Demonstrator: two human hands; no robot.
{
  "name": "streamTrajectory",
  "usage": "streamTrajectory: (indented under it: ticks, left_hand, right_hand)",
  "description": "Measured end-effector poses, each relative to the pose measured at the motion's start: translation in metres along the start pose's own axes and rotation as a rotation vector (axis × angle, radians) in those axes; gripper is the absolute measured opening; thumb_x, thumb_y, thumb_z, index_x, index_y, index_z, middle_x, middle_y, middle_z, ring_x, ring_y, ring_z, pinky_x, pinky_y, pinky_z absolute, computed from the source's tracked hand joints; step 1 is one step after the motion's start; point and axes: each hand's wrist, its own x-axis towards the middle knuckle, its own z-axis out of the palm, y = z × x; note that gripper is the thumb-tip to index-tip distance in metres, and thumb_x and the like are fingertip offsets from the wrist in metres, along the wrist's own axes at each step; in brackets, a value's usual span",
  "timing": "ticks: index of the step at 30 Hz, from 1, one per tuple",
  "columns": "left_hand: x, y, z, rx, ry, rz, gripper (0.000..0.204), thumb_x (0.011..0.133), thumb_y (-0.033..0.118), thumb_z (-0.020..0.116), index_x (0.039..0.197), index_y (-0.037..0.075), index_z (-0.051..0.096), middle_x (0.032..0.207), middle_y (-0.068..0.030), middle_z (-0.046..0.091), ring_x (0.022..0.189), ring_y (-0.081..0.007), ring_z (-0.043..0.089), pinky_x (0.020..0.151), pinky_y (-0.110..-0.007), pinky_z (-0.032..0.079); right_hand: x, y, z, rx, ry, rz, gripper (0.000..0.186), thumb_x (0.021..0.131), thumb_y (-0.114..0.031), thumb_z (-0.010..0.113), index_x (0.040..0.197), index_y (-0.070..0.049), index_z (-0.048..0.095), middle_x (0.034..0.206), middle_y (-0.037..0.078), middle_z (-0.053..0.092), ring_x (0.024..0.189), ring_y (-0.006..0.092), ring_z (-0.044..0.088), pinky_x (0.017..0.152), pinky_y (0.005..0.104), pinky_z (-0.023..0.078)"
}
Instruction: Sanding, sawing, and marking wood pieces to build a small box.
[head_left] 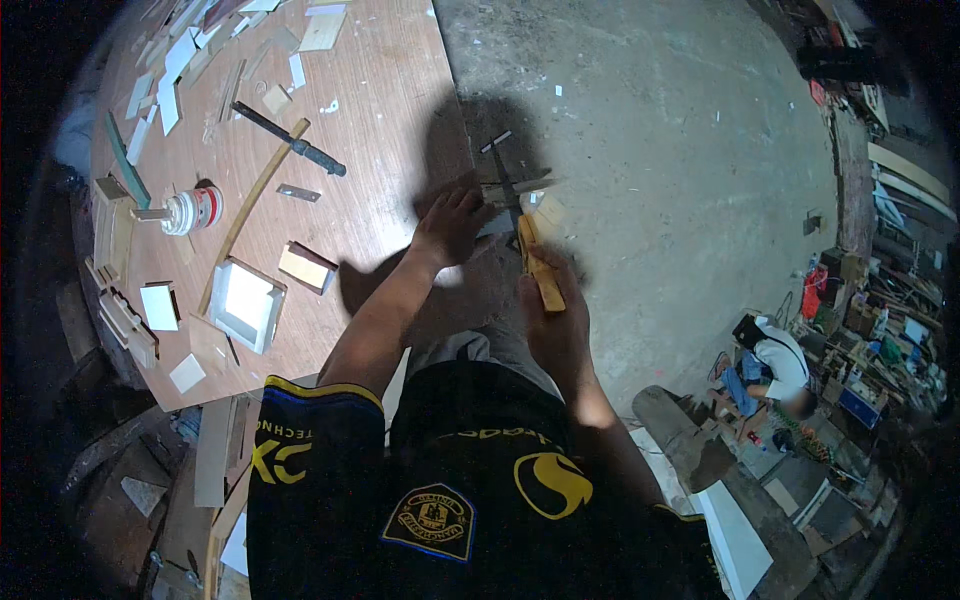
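My right hand [550, 290] grips the yellow handle [532, 245] of a saw-like tool; its thin dark blade [508, 185] points away from me across the right edge of the wooden table [380, 60]. My left hand [450, 222] lies with fingers apart on a dark, shadowed piece [490, 225] at that edge, left of the blade. My shadow obscures what exactly is beneath the fingers. A small pale piece [543, 210] shows just right of the blade.
On the table lie a dark bar tool [290, 138], curved wooden strip [250, 200], white tub [190, 210], tray [248, 330] and board scraps [170, 85]. Right of it stretches a concrete floor [650, 120]; another person [775, 360] crouches by piled materials [870, 340] at far right.
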Motion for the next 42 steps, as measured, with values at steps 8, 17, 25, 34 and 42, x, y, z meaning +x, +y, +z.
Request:
streamTrajectory:
  ticks: [8,17,25,34,42]
  left_hand:
    - [0.001,-0.002,0.010,0.076,-0.139,-0.049,0.052,0.093,0.049,0.053,0.134,0.016,0.051,0.136,-0.0176,0.046,0.133,-0.0363,0.039,0.113,-0.050,0.030]
    - [-0.001,-0.011,0.012,0.000,-0.040,0.016,0.053,0.088,0.044,0.060,0.131,0.015,0.052,0.130,-0.0180,0.049,0.125,-0.0398,0.044,0.105,-0.050,0.038]
    - [-0.001,-0.007,0.008,0.060,0.090,0.082,0.044,0.084,0.040,0.064,0.121,0.017,0.059,0.118,-0.0166,0.049,0.112,-0.0391,0.049,0.101,-0.048,0.041]
    - [0.004,0.000,0.008,0.141,0.000,0.003,0.046,0.083,0.039,0.067,0.120,0.015,0.056,0.113,-0.0141,0.050,0.108,-0.0353,0.052,0.097,-0.047,0.044]
    - [0.002,0.005,-0.003,0.010,0.134,-0.080,0.045,0.082,0.040,0.069,0.112,0.009,0.058,0.113,-0.0133,0.051,0.108,-0.0346,0.053,0.089,-0.049,0.047]
  right_hand:
    - [0.004,0.000,0.003,0.031,0.129,0.021,0.023,0.096,-0.008,0.055,0.118,-0.002,0.058,0.105,0.015,0.065,0.095,0.0201,0.064,0.081,0.0303,0.050]
    - [-0.022,-0.001,-0.006,0.026,0.079,0.113,0.026,0.093,-0.002,0.058,0.119,-0.003,0.058,0.109,0.018,0.066,0.101,0.0214,0.065,0.083,0.0332,0.052]
    - [-0.091,-0.003,-0.033,0.056,0.043,0.359,0.030,0.092,0.000,0.057,0.121,-0.004,0.056,0.111,0.016,0.067,0.104,0.0229,0.065,0.088,0.0323,0.050]
    - [-0.158,0.025,-0.060,-0.031,0.104,-0.138,0.034,0.088,-0.008,0.068,0.118,0.002,0.060,0.105,0.010,0.068,0.095,0.0167,0.065,0.087,0.0282,0.049]
    - [-0.146,-0.045,-0.090,-0.065,0.327,0.060,0.031,0.088,-0.007,0.063,0.117,0.005,0.059,0.111,0.018,0.065,0.098,0.0216,0.064,0.089,0.0322,0.049]
